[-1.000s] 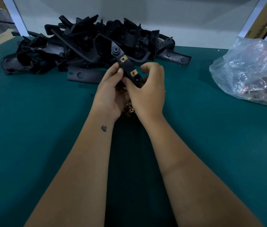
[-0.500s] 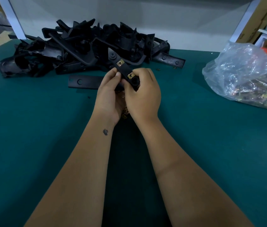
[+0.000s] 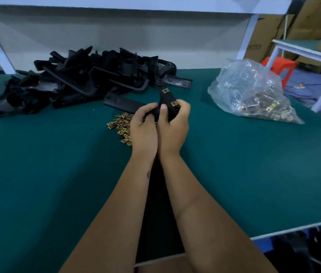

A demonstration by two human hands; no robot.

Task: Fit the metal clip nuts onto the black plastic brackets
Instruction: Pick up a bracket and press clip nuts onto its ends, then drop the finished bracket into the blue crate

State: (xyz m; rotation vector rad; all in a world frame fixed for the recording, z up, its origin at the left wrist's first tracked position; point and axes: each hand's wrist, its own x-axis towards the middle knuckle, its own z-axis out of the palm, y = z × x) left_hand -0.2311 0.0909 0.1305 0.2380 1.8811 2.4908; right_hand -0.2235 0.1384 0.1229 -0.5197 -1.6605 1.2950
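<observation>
Bracket [image 3: 165, 103] of black plastic stood upright between your two hands above the green tabletop [image 3: 234, 154]. Your left hand [image 3: 144, 129] grasped its lower part with curled fingers; your right hand [image 3: 173, 127] clenched around it, thumb pressed on its face. Two brass clip nuts [image 3: 174, 103] sat on the bracket just above your grip. Loose clip nuts [image 3: 121, 125] lay just left of your left hand, beside the bracket pile [image 3: 77, 79].
</observation>
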